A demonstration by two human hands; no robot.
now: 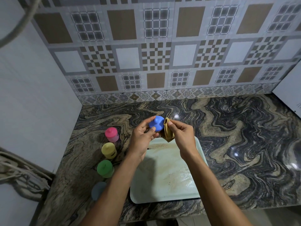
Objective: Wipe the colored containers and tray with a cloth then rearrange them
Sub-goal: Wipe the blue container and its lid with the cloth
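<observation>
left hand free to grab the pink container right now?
Probably not yet. The left hand is holding the blue container while the right hand presses the cloth to it. The pink container stands unobstructed on the counter nearby, so the path looks clear once the grip is freed.

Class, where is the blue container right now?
Head view: the blue container is held in the left hand, above the tray's far end, beside the cloth.

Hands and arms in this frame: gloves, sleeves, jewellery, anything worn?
Nothing worn that shows. The left hand and right hand are bare, no gloves, rings or bands visible. Both forearms are uncovered down to the bottom edge of the frame, no sleeve, watch or bracelet in view. No markings or cables on them.
</observation>
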